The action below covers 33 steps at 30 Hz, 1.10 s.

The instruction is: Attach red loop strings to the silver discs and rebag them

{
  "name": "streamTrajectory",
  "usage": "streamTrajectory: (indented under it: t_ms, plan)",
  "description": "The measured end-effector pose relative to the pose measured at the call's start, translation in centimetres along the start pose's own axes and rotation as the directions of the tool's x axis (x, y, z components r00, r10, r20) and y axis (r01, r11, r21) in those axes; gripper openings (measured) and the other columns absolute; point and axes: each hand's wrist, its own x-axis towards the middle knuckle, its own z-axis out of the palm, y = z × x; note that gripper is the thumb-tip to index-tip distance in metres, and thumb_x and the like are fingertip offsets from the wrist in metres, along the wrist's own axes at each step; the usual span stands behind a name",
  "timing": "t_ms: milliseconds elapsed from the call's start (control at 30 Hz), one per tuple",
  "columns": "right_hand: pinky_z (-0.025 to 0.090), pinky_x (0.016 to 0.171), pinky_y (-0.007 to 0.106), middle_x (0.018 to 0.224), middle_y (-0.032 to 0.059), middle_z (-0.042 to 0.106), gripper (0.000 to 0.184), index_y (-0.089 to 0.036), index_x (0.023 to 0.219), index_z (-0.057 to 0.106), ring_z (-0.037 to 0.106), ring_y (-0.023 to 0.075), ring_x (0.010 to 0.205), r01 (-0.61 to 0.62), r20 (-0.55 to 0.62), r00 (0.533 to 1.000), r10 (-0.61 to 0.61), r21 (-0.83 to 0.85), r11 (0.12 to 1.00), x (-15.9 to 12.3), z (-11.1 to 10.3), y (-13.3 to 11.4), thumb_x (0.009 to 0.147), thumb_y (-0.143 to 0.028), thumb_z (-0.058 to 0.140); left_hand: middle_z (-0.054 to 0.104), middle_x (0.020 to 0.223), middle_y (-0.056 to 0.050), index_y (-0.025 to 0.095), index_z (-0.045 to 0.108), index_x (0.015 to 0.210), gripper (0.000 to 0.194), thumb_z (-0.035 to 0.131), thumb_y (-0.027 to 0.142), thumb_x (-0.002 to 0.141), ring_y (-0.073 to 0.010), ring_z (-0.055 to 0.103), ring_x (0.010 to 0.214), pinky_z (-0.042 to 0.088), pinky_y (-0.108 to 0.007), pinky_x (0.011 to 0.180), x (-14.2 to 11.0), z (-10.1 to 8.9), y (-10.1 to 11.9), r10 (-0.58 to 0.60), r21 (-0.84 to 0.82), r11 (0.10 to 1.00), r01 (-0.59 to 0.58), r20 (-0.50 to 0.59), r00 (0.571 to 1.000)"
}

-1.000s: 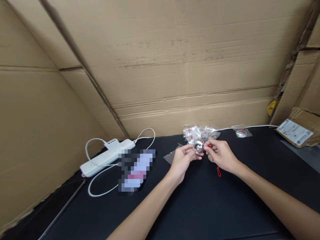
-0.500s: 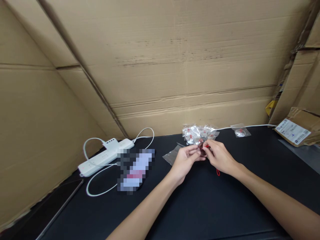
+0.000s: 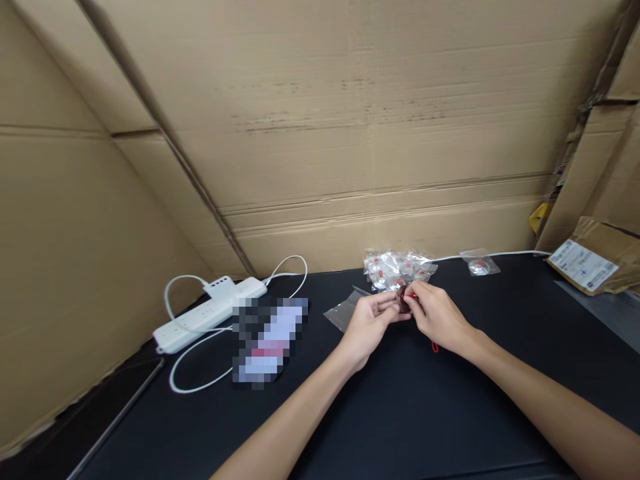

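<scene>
Small round disc point(image 3: 401, 299), its dark reddish side visible, held tilted and partly hidden. Toward its five o'clock, a narrow red cord loop point(image 3: 435, 347) shows.

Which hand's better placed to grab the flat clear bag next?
Left, probably: the left hand is beside the clear bag; the right hand is farther off. Both are occupied at the round piece.

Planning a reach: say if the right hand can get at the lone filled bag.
Likely yes: nothing stands between the right hand and the lone filled bag, though that hand seems to hold a red cord.
</scene>
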Motion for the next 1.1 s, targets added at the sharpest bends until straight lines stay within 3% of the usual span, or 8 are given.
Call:
streamTrajectory:
  t_ms: [300, 600, 800, 933, 1100]
  plan:
    - [0.045, 0.066, 0.029, 0.086, 0.0071, 0.062, 0.014, -0.018, 0.088, 0.051, 0.061, 0.0184, 0.073, 0.081, 0.045, 0.996, -0.076, -0.142, 0.986, -0.2, 0.2, -0.8, 0.096, -0.015, 0.040, 0.073, 0.095, -0.011, 0.012, 0.074, 0.096, 0.027, 0.073, 0.032, 0.078, -0.0236, 0.069, 0.087, 0.056, -0.044, 0.088, 0.0, -0.2, -0.6, 0.021, 0.006, 1.000, -0.021, -0.081, 0.996]
    - [0.046, 0.068, 0.027, 0.080, 0.0045, 0.063, 0.018, -0.018, 0.086, 0.058, 0.060, 0.0159, 0.072, 0.174, -0.014, 0.985, -0.175, -0.032, 0.984, -0.3, 0.3, -0.7, 0.096, -0.015, 0.043, 0.069, 0.081, -0.006, 0.011, 0.070, 0.084, 0.023, 0.078, 0.029, 0.072, -0.0165, 0.065, 0.071, 0.057, -0.034, 0.073, 0.3, -1.1, -0.6, 0.047, 0.064, 0.997, -0.038, -0.146, 0.988]
    - [0.047, 0.070, 0.027, 0.084, 0.0043, 0.066, 0.019, -0.019, 0.087, 0.064, 0.062, 0.0156, 0.075, 0.193, -0.061, 0.980, -0.191, 0.027, 0.981, -0.1, -0.1, -0.8, 0.095, -0.017, 0.047, 0.065, 0.075, -0.004, 0.012, 0.066, 0.085, 0.016, 0.073, 0.020, 0.072, -0.0133, 0.060, 0.066, 0.051, -0.028, 0.068, 0.6, -1.4, -0.4, 0.048, 0.089, 0.995, -0.037, -0.117, 0.992]
    - [0.050, 0.074, 0.030, 0.093, 0.0059, 0.064, 0.015, -0.020, 0.098, 0.065, 0.063, 0.0175, 0.081, 0.176, -0.072, 0.982, -0.174, 0.023, 0.984, 0.0, -0.6, -1.3, 0.093, -0.025, 0.053, 0.064, 0.077, -0.003, 0.013, 0.064, 0.086, 0.016, 0.068, 0.014, 0.070, -0.0121, 0.059, 0.066, 0.048, -0.026, 0.067, 0.6, -1.4, -0.1, 0.027, 0.060, 0.998, -0.021, -0.115, 0.993]
    - [0.054, 0.078, 0.034, 0.116, 0.0080, 0.058, 0.040, -0.025, 0.123, 0.054, 0.062, 0.0216, 0.095, 0.105, 0.000, 0.994, -0.105, 0.051, 0.993, 0.0, -1.0, -1.9, 0.086, -0.035, 0.062, 0.063, 0.079, -0.002, 0.015, 0.059, 0.085, 0.014, 0.063, 0.012, 0.071, -0.0114, 0.058, 0.072, 0.045, -0.022, 0.067, 0.4, -1.4, 0.3, -0.004, 0.050, 0.999, 0.010, -0.118, 0.993]
